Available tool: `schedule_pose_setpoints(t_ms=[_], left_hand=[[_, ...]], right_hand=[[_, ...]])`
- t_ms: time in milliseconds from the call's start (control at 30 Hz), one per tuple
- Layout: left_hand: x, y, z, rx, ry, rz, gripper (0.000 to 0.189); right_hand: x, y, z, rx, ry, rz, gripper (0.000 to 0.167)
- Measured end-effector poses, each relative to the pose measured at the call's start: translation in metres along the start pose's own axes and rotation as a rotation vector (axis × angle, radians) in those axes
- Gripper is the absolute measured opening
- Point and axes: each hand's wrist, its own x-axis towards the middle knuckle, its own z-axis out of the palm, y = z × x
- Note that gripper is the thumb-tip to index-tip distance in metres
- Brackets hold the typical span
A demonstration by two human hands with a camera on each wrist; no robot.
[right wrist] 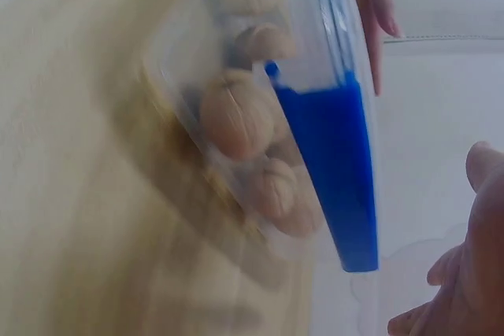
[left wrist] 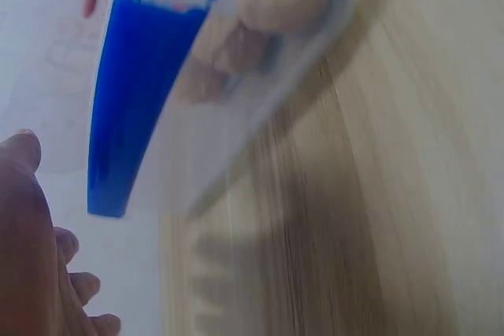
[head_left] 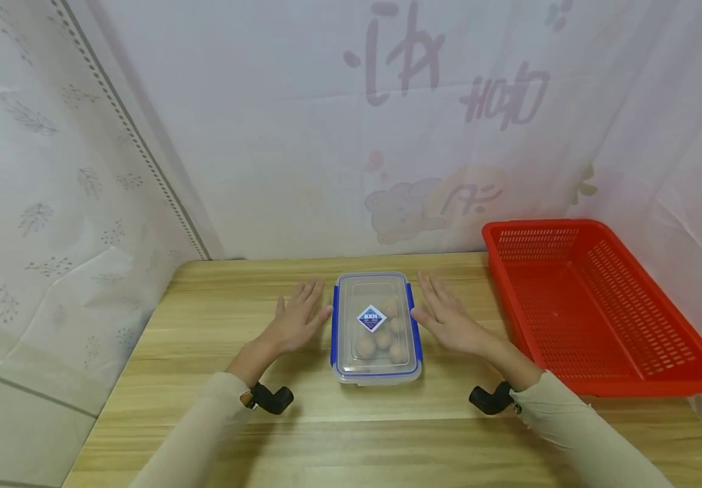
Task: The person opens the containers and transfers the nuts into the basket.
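Note:
A clear lidded food container [head_left: 381, 285] with blue side clips stands on the table between my hands, a diamond BXH label on its lid. Several brown walnuts [right wrist: 236, 116] show through its wall. My left hand [head_left: 297, 322] is beside the left blue clip [left wrist: 134, 108], fingers spread and mostly straight. On the other side my right hand [head_left: 451, 322] mirrors it near the right blue clip [right wrist: 335, 171]. In both wrist views a gap shows between hand and clip. The clips hang down along the container's sides. Neither hand holds anything.
A red perforated plastic basket [head_left: 570, 291] stands at the table's right, beyond my right forearm. The wood-grain table [head_left: 363, 440] ends at a printed white curtain [head_left: 278, 169] behind and at both sides. Black wrist mounts [head_left: 273, 398] sit on both wrists.

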Motion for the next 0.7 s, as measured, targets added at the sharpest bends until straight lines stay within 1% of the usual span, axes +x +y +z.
schedule_pose_setpoints(t_ms=[67, 167, 233, 267, 300, 400, 467, 600, 700], left_hand=[[0.0, 0.003, 0.004, -0.05, -0.013, -0.002, 0.072], [0.002, 0.009, 0.009, -0.165, -0.008, 0.038, 0.07], [0.003, 0.013, 0.013, -0.268, 0.0, 0.068, 0.067], [0.003, 0.015, 0.015, -0.334, -0.001, 0.08, 0.065], [0.003, 0.018, 0.018, -0.393, -0.003, 0.077, 0.064], [0.001, 0.025, 0.024, -0.542, 0.0, 0.026, 0.062], [0.001, 0.029, 0.027, -0.601, 0.02, -0.018, 0.06], [0.001, 0.034, 0.032, -0.622, 0.09, -0.09, 0.056], [0.002, 0.037, 0.035, -0.623, 0.126, -0.137, 0.053]], right_hand=[[-0.001, 0.0, 0.006, 0.05, 0.009, 0.004, 0.076], [-0.003, 0.0, 0.013, 0.117, 0.017, 0.025, 0.076], [-0.004, 0.001, 0.016, 0.171, 0.024, 0.043, 0.076], [-0.004, 0.0, 0.017, 0.199, 0.026, 0.053, 0.076], [-0.005, 0.0, 0.019, 0.225, 0.027, 0.071, 0.076], [-0.005, -0.003, 0.025, 0.301, 0.039, 0.118, 0.074], [-0.004, -0.005, 0.029, 0.355, 0.054, 0.159, 0.073], [-0.003, -0.011, 0.038, 0.437, 0.111, 0.229, 0.07], [-0.001, -0.015, 0.044, 0.458, 0.157, 0.263, 0.065]])
